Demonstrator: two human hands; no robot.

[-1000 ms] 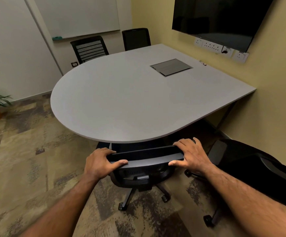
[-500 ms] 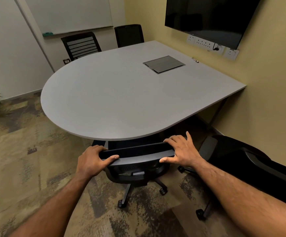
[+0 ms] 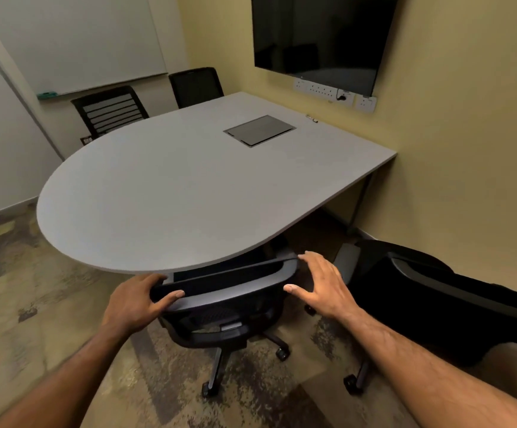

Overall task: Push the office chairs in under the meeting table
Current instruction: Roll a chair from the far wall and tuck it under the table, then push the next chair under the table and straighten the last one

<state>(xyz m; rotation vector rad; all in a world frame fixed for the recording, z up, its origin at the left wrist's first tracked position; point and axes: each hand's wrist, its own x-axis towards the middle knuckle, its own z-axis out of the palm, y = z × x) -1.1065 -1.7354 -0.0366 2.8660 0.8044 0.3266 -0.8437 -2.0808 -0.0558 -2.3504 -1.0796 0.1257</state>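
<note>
Head view: near chair (image 3: 220,307) tucked part-way under table (image 3: 189,193), left hand (image 3: 137,301) gripping its backrest, right hand (image 3: 322,285) spread open, barely touching. Right of that hand, second chair (image 3: 436,307) not yet pushed in; two far chairs (image 3: 109,109) look tucked

- The right hand (image 3: 322,284) now lifts off the office chair's (image 3: 229,291) backrest top, fingers spread, where it gripped before.
- The chair now sits further under the bench (image 3: 146,193), its backrest at the rim.

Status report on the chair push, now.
Left hand gripping the chair backrest; right hand open at its right end. Seat under the meeting table. Second chair close right, unpushed.
</note>
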